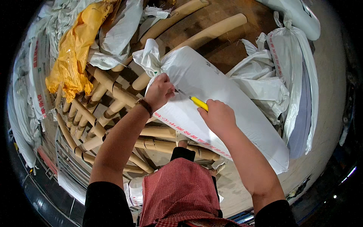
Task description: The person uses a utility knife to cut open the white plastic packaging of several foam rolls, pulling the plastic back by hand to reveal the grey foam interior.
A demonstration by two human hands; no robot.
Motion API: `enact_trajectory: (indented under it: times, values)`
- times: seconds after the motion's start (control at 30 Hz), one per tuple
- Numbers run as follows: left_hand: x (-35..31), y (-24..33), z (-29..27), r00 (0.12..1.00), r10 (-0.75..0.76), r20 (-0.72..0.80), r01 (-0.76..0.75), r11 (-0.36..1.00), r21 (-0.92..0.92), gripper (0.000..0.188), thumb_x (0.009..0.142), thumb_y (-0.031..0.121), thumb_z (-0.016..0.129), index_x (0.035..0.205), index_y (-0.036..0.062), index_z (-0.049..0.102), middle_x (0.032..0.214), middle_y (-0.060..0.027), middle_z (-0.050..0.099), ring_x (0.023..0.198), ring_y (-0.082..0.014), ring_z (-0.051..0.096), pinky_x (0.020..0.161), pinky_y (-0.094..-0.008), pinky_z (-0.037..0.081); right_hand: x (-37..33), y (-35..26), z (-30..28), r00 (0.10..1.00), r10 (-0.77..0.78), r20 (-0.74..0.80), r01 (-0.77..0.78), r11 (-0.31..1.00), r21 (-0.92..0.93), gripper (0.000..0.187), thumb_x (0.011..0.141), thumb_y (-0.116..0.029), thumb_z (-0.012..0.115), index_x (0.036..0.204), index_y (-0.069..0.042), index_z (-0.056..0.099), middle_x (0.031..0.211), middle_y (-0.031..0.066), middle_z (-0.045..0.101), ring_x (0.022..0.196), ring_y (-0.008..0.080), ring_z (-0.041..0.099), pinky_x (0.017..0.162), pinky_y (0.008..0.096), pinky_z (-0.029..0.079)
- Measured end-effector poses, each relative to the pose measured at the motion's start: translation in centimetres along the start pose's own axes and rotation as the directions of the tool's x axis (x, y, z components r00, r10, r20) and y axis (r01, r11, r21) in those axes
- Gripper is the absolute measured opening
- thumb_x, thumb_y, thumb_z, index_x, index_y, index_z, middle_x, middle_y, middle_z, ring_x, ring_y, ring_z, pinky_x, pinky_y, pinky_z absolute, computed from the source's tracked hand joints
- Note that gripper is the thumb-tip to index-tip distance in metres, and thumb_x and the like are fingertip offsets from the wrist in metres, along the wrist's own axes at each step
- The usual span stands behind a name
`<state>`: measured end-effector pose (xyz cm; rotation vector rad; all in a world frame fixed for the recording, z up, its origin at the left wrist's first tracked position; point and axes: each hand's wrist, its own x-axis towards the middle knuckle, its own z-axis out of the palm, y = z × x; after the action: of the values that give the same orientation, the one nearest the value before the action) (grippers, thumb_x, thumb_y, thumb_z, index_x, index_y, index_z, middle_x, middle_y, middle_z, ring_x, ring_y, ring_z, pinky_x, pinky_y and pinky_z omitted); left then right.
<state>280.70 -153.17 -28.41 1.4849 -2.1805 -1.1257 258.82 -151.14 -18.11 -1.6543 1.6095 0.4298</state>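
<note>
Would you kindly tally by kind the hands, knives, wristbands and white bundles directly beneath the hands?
Hands: 2 (left hand, right hand)
Yellow knife: 1
Wristband: 1
White bundle: 1
Total: 5

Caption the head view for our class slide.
Right grip holds a yellow cutter over a white wrapped bundle; left grip near its tied end.

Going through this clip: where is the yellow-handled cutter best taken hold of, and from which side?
Probably by the yellow handle, toward its rear end, coming from the person's near right, as the right hand holds it. The handle slants back toward that side, while the slim blade points up-left, toward the left hand.
</note>
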Motion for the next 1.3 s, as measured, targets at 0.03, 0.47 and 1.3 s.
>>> enact_trajectory:
  times: [0.03, 0.47, 1.3]
  values:
    - [0.0, 0.1, 0.0, 1.0, 0.003, -0.03, -0.003, 1.0, -0.012, 0.018, 0.058, 0.004, 0.073, 0.071, 0.0049, 0.062, 0.085, -0.0105, 0.049, 0.085, -0.0286, 0.051, 0.074, -0.0359, 0.044, -0.1, 0.1, 0.2, 1.0, -0.001, 0.001, 0.001, 1.0, -0.003, 0.033, 0.082, -0.034, 0.055, 0.078, -0.001, 0.057, 0.075, 0.0149, 0.059, 0.069, 0.0308, 0.059, 0.063, 0.0408, 0.047]
    - [0.2, 0.1, 0.3, 1.0, -0.015, -0.001, 0.015, 1.0, -0.011, 0.017, 0.058, 0.003, 0.072, 0.071, 0.0048, 0.06, 0.088, -0.0102, 0.051, 0.087, -0.0282, 0.051, 0.077, -0.0357, 0.043, -0.3, -0.1, 0.3, 0.997, -0.061, -0.05, 0.054, 0.991, -0.12, 0.03, 0.082, -0.032, 0.056, 0.084, -0.002, 0.058, 0.075, 0.0132, 0.059, 0.068, 0.0288, 0.061, 0.062, 0.0395, 0.049]
    - [-1.0, 4.9, 2.8, 0.943, -0.189, 0.275, 0.15, 0.976, 0.156, 0.021, 0.069, 0.01, 0.065, 0.085, 0.0013, 0.054, 0.087, -0.0112, 0.052, 0.081, -0.0291, 0.056, 0.073, -0.0364, 0.047, -3.7, 4.3, 0.1, 0.999, -0.02, -0.035, 0.015, 0.989, -0.148, 0.033, 0.083, -0.034, 0.055, 0.085, -0.001, 0.057, 0.074, 0.0124, 0.06, 0.067, 0.0264, 0.062, 0.059, 0.037, 0.051]
